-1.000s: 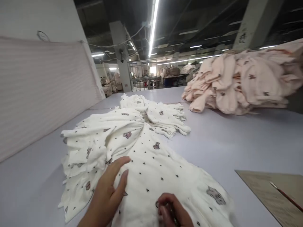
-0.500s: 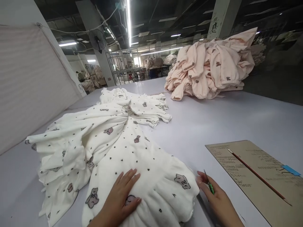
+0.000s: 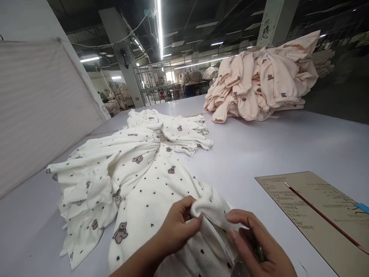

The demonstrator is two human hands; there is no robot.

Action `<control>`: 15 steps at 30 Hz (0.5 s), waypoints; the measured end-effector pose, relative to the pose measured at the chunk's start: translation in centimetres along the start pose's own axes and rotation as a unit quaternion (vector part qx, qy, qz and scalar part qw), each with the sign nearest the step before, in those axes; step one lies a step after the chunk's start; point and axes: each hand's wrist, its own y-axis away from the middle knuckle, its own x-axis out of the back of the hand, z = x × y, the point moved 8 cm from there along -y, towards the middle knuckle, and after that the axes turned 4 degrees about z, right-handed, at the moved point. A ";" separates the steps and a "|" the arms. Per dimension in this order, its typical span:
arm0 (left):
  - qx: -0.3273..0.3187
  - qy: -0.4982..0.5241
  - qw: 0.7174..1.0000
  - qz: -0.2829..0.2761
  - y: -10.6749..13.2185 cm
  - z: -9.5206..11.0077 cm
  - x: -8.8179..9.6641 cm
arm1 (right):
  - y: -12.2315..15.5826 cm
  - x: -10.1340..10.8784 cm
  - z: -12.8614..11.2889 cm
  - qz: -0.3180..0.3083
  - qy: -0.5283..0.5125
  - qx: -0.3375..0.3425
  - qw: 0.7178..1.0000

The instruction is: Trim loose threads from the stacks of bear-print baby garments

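Note:
A white fleece garment [image 3: 144,207] printed with bears and small dark marks lies spread before me. My left hand [image 3: 184,223] is closed, pinching a lifted fold near the garment's ruffled end between thumb and fingers. My right hand [image 3: 253,242] is beside it, its fingertips at the raised fabric. Tucked in the right palm is a small green-handled tool that looks like thread snips [image 3: 258,250]; the fingers largely hide it. More white printed cloth [image 3: 86,184] lies bunched to the left and farther back.
On the right lies a brown card [image 3: 291,215] with writing, a red-and-black pencil [image 3: 319,213] and a blue clip [image 3: 362,207] on it. A tall heap of pink garments [image 3: 259,84] stands at the back right of the pale table [image 3: 236,154]. Pale sheeting [image 3: 43,104] hangs at left.
My left hand has gone from lying flat on the garment to pinching a raised fold, farther right. The right hand has moved in slightly, and its snips are now mostly covered.

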 end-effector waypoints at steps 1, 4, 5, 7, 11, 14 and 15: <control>0.019 0.057 0.998 0.012 0.0 -0.5 0.6 | 0.1 0.2 1.1 0.018 0.019 -0.035 0.999; 0.036 0.172 0.984 0.033 -0.1 -1.0 1.7 | 0.5 -0.3 4.0 0.013 0.070 -0.102 0.992; 0.037 0.194 0.980 0.039 -0.1 -0.9 2.0 | 0.5 -0.7 4.6 0.003 0.080 -0.103 0.991; 0.044 0.204 0.976 0.070 -0.1 -0.7 3.1 | 0.2 -1.3 5.3 -0.009 0.075 -0.100 0.992; 0.058 0.024 0.976 0.208 0.7 0.1 8.5 | -0.6 -1.8 5.9 -0.024 0.033 -0.124 0.991; 0.010 -0.182 0.936 0.302 2.1 2.7 11.9 | -0.8 -2.0 5.3 -0.033 0.009 -0.152 0.988; -0.027 -0.268 0.913 0.305 2.5 4.1 11.9 | -0.9 -2.2 4.7 -0.036 0.001 -0.153 0.988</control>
